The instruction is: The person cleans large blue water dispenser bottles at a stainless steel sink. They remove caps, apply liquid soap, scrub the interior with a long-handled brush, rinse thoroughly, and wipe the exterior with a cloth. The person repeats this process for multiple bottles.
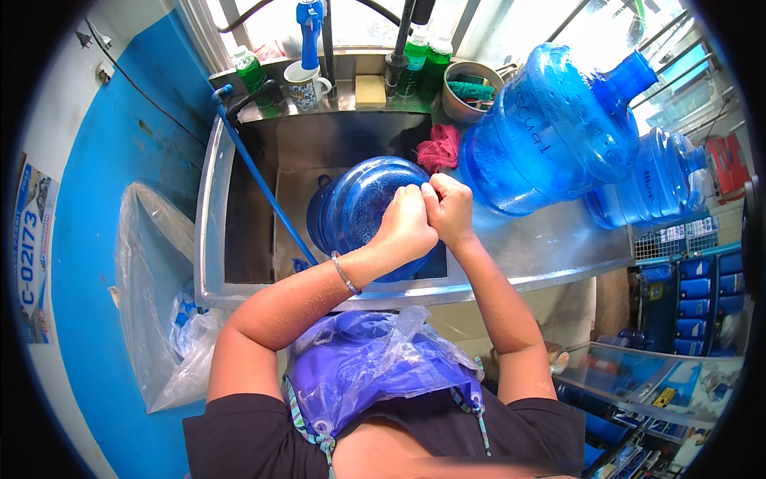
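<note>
A blue plastic water jug sits in the metal sink, wet with droplets. My left hand is closed over the jug's right side, its wrist wearing a bracelet. Pressed against it is my right hand, also closed, with fingers curled. Whatever both hands grip is hidden behind the fingers. Just beyond the right hand lies a pink mesh scrubber on the sink's edge.
Two more blue water jugs, a large one and another, stand on the right counter. Along the back are a mug, a sponge, green bottles and a bowl. A blue hose crosses the sink's left side.
</note>
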A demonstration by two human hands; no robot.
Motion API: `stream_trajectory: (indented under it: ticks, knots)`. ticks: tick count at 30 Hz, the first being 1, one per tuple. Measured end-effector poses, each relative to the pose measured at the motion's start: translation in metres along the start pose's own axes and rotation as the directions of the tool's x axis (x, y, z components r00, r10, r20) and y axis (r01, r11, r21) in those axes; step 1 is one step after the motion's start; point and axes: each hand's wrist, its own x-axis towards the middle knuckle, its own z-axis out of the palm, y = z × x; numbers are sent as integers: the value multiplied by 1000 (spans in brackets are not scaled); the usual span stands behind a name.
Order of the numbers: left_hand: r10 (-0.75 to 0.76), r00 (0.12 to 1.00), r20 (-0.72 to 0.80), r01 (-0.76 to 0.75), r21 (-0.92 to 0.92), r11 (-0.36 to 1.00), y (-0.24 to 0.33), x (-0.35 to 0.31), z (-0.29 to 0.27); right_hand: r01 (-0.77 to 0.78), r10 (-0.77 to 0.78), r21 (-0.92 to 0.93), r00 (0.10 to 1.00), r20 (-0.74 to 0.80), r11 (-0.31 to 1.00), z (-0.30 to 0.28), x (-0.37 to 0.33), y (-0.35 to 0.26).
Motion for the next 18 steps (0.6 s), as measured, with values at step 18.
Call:
stream_trajectory:
  ticks: [18]
  knots:
    - [307, 951, 40, -309, 181, 934, -3, 3, -1, -322, 318, -18, 941, -118, 946, 6, -9, -1]
